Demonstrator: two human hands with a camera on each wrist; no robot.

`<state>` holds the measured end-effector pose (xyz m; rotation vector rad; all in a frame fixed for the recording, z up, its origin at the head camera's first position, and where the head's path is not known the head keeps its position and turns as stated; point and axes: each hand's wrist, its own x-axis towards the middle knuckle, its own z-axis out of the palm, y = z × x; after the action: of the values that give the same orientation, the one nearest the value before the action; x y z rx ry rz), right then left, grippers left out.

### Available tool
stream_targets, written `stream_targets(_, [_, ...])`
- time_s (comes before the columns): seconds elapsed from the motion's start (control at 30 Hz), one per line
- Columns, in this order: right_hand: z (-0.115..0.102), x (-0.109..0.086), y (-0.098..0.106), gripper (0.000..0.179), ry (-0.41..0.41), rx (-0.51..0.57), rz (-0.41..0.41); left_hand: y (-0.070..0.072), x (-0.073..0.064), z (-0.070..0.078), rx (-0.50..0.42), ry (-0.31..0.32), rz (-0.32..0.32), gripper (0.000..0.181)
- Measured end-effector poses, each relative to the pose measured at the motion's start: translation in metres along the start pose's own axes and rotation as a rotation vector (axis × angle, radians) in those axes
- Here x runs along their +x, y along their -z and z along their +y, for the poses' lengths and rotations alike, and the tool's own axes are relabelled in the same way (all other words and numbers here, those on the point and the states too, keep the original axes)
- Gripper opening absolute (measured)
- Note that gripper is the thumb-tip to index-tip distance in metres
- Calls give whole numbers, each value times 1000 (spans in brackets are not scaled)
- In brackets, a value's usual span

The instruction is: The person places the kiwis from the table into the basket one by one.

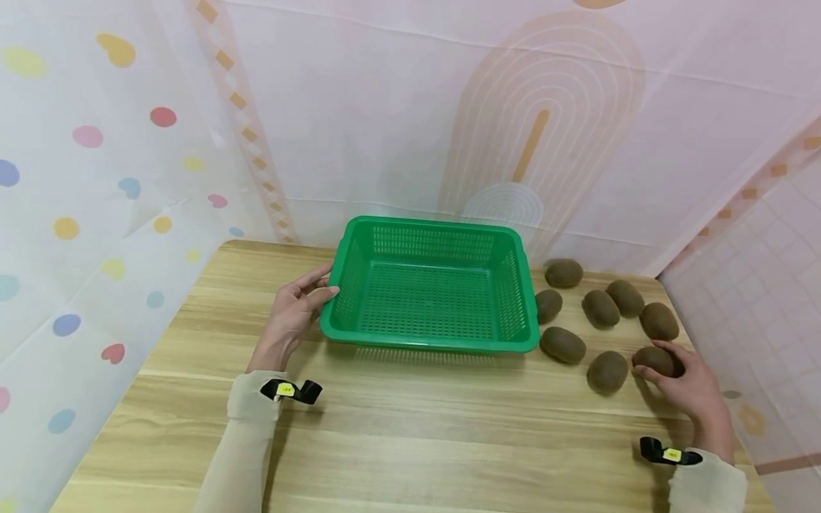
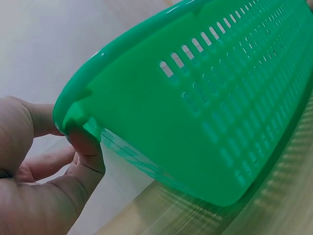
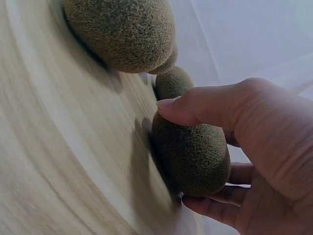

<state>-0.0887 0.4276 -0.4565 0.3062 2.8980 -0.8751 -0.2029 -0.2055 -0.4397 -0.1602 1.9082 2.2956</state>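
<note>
Left hand (image 1: 296, 308) on green rectangular plastic basket (image 1: 426, 299), right hand (image 1: 694, 385) on brown fuzzy kiwi (image 1: 657, 361)
Left fingers (image 2: 89, 149) pinch the basket's nine-o'clock rim; right fingers (image 3: 215, 209) grip the kiwi at the basket's four o'clock, near seven more kiwis (image 1: 563, 345).

The head view is bright and evenly lit, with a faint pink cast on the wall cloth (image 1: 385, 107); a pale sheen lies across the wooden tabletop (image 1: 417, 456); soft shadow sits beneath the green basket (image 1: 430, 343), flecked with light through its slots (a small lattice of brightness); both wrist views are dimmer and greyer; in the left one, small glints mark the basket's rim; in the right one, the gripped kiwi (image 3: 190, 156) shows crisp fuzz, a diffuse shadow falls beside it, and the wood grain looks soft and bowed.
</note>
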Motion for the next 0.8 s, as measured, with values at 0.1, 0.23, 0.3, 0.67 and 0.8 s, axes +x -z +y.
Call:
stream_targets(0.1, [-1,-1,2,80,-15,1,-5,0,0,0,-5,-2,-7,63])
stream_targets(0.23, [-4,-1,3,80,-18,1,-5,-1,0,1,-1,2,0,62])
stream_targets(0.3, [-5,-1,3,80,-11,-2,-4,0,-1,1,-2,4,4,62])
stream_targets(0.67, [-10,-2,2,81,-4,56,43,0,0,0,-5,-5,7,63])
stream_targets(0.8, [-14,-1,3,80,-1,67,67,0,0,-1,17,-3,27,61])
